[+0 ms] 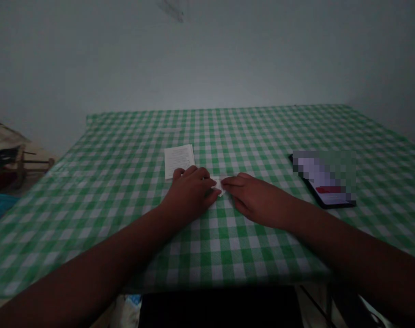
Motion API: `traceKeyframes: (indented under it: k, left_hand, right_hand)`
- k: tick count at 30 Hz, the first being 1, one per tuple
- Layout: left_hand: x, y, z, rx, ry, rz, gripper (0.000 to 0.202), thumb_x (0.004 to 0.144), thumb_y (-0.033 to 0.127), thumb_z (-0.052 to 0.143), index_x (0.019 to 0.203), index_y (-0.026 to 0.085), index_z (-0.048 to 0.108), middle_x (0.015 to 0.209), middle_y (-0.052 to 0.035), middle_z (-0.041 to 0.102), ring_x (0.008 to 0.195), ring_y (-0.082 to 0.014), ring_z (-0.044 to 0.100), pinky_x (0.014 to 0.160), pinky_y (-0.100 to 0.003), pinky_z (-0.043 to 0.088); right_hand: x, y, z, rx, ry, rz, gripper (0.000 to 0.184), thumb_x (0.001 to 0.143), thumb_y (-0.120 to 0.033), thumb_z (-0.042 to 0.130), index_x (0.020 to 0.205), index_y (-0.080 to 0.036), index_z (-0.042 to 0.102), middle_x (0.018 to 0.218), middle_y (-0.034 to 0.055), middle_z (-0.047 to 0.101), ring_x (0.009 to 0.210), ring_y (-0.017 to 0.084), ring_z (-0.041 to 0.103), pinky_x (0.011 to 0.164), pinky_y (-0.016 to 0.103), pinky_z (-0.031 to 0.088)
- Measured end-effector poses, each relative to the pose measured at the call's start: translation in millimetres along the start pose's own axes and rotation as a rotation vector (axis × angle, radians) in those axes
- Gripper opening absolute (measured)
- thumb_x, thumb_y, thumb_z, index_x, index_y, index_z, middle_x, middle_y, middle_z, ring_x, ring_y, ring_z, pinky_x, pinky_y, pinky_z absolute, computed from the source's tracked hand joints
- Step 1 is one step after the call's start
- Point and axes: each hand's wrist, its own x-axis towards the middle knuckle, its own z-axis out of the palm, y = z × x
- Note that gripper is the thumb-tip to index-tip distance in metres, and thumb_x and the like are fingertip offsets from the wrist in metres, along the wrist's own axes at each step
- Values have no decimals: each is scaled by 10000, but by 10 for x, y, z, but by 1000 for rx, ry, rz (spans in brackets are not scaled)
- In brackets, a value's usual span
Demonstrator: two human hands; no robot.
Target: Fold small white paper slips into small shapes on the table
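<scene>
A small piece of white paper (219, 186) lies on the checked cloth between my two hands, mostly covered by fingers. My left hand (194, 189) grips its left side, thumb and index finger close together at the edge. From the right, my right hand (246, 193) presses the fingertips down on the same paper. Just beyond my left hand is a small stack of printed paper sheets (179, 160), its near right corner hidden behind the knuckles.
A green and white checked tablecloth (262, 255) covers the table. To the right lies a phone (325, 200) with its screen lit and partly blurred. Behind the table stands a pale wall (214, 59). A blue object (1, 207) and wooden furniture (26, 164) are at far left.
</scene>
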Motion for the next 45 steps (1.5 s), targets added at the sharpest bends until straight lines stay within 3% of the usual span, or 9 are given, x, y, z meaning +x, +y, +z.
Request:
traceKeyframes:
  k: [19, 24, 29, 45]
  left_hand:
    - [-18, -15, 32, 24, 40, 30, 220, 909, 396, 624, 1031, 246, 729, 1170, -64, 658, 1104, -284, 523, 900, -473, 350]
    - [8, -15, 33, -31, -21, 67, 211, 952, 339, 568, 1053, 202, 694, 1145, -60, 684, 1066, -239, 589, 946, -459, 342]
    - [-3, 8, -7, -30, -60, 60, 197, 975, 314, 535, 1073, 237, 688, 1122, -31, 699, 1056, -228, 616, 1032, -511, 267]
    - [-51, 56, 22, 32, -17, 60, 203, 967, 270, 524, 1057, 218, 698, 1125, -53, 669, 1059, -251, 582, 1004, -509, 292]
  right_hand:
    - [1, 10, -3, 48, 26, -13, 345, 896, -98, 482, 1208, -89, 628, 1261, 173, 634, 1124, 269, 584, 1039, 482, 463]
    - [0, 26, 12, 64, 35, -11, 353, 905, -94, 467, 1223, -105, 619, 1261, 165, 632, 1126, 263, 580, 1020, 477, 475]
    - [-3, 43, 31, 55, 33, -4, 349, 900, -93, 474, 1214, -94, 628, 1253, 170, 624, 1146, 261, 567, 1027, 456, 473]
    - [-6, 47, 32, -38, 4, -22, 384, 910, -92, 462, 1263, -86, 611, 1298, 168, 590, 1109, 262, 542, 1017, 465, 465]
